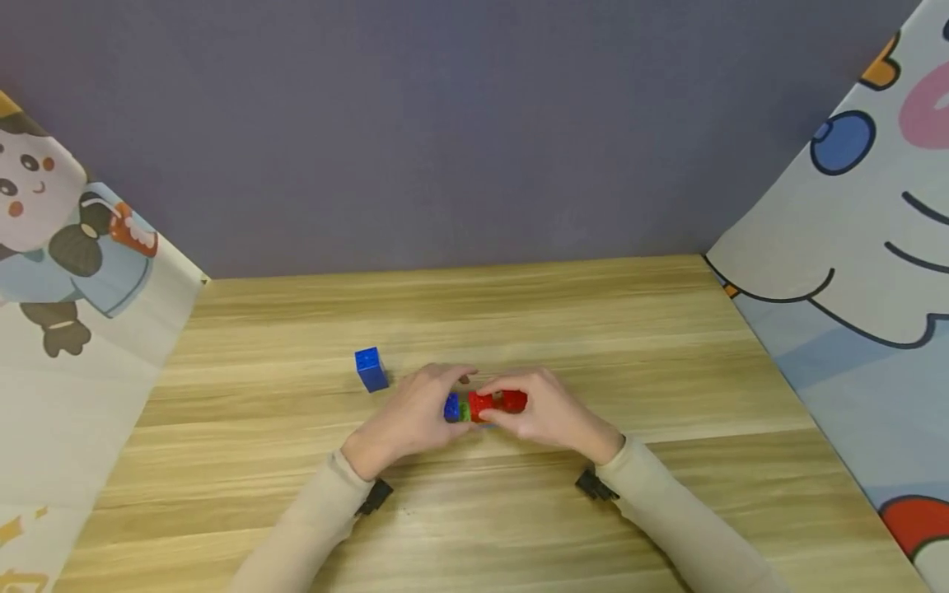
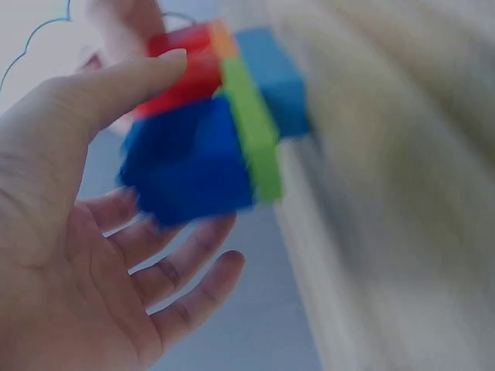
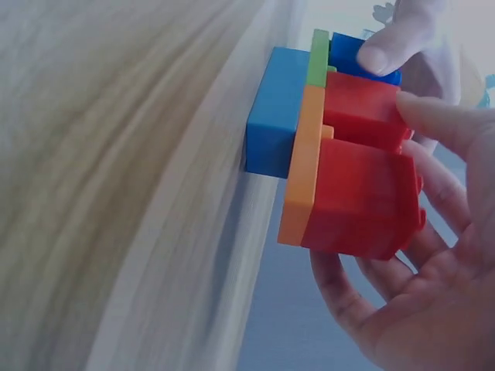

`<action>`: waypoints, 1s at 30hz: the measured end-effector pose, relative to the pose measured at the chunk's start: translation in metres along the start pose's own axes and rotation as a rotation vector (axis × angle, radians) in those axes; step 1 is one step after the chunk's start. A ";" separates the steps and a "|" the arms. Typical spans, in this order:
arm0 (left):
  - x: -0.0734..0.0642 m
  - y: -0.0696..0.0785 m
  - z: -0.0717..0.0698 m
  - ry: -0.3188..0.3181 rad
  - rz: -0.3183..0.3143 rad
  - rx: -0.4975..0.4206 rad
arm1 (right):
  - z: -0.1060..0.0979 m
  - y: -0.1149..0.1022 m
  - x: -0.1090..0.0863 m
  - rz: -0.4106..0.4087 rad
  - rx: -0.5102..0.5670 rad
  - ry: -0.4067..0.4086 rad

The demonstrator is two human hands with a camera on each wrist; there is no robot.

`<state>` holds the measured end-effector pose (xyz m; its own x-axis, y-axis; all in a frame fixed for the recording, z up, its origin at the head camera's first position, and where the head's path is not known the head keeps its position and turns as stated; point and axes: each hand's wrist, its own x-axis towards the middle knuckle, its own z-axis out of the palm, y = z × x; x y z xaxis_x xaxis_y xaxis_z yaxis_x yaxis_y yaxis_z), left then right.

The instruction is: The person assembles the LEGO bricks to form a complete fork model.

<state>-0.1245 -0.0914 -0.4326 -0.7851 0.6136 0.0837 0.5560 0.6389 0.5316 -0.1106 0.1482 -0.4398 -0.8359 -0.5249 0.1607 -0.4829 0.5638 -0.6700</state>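
Between the two hands is a toy building-brick assembly. It has a light blue block [image 3: 278, 100] at its base, a green plate [image 2: 254, 131] and an orange plate [image 3: 305, 174] above that. Side by side on top stand a dark blue brick [image 1: 451, 408] and two red bricks, the middle one [image 3: 363, 108] and the outer one [image 3: 360, 197]. My right hand [image 1: 544, 412] pinches the middle red brick between thumb and finger. Around the dark blue end is my left hand [image 1: 418, 414], thumb along the near side, spread fingers apart from the far side.
A separate blue block [image 1: 371, 370] stands upright on the wooden table [image 1: 460, 321], left of and beyond my left hand. A grey panel [image 1: 445, 140] rises at the table's far edge. Printed cartoon panels border the left [image 1: 111, 395] and right [image 1: 823, 395] sides.
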 end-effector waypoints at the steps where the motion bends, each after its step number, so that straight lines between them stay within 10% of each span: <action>1: -0.002 0.000 -0.005 0.010 0.000 0.006 | -0.001 0.000 0.000 0.006 0.013 -0.003; 13: -0.028 -0.022 -0.050 0.229 0.017 0.020 | -0.001 0.001 -0.001 0.094 0.030 -0.031; 19: -0.040 -0.049 -0.062 0.352 -0.078 0.004 | 0.002 -0.001 0.000 0.139 0.043 -0.032; 30: -0.050 -0.090 -0.063 0.246 -0.250 -0.081 | 0.001 -0.001 0.001 0.201 0.074 -0.008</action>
<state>-0.1524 -0.2089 -0.4318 -0.9420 0.3062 0.1377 0.3224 0.7105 0.6255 -0.1105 0.1468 -0.4395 -0.9111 -0.4120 0.0134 -0.2864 0.6095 -0.7392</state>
